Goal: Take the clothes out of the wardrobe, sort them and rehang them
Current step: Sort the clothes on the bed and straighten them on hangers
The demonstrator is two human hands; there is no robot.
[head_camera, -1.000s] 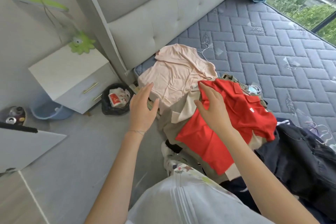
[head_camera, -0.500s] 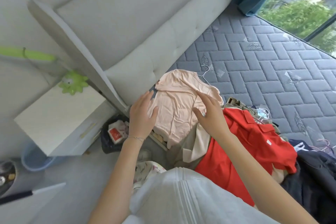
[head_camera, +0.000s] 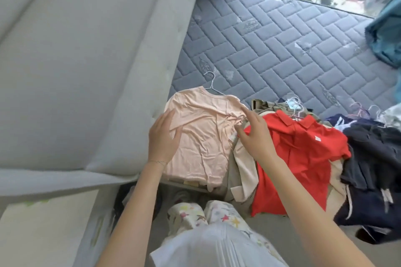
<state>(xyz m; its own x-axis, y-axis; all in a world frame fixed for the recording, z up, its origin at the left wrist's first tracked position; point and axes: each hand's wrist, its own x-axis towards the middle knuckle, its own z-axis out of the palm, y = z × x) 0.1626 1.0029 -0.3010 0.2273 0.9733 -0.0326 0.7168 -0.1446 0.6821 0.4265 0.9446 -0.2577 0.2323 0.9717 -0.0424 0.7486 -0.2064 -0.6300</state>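
Observation:
A pale pink T-shirt (head_camera: 201, 134) lies flat on the mattress corner, with a thin wire hanger (head_camera: 211, 81) sticking out of its collar. My left hand (head_camera: 163, 138) rests flat on the shirt's left side, fingers straight. My right hand (head_camera: 255, 134) lies with straight fingers on the shirt's right edge, where it meets a red polo shirt (head_camera: 297, 154). Beige garments (head_camera: 244, 171) lie under and between the two shirts. Dark navy clothes (head_camera: 373, 169) are heaped to the right.
The grey quilted mattress (head_camera: 282, 45) stretches away toward a window with teal curtains (head_camera: 384, 34). A padded grey headboard (head_camera: 91, 60) rises at the left. A white nightstand (head_camera: 47, 227) stands at the lower left. Several loose hangers (head_camera: 366, 110) lie at the right.
The view has tilted upward and come closer to the bed. Both hands have moved from the red shirt's side onto the pink T-shirt and now lie flat on it.

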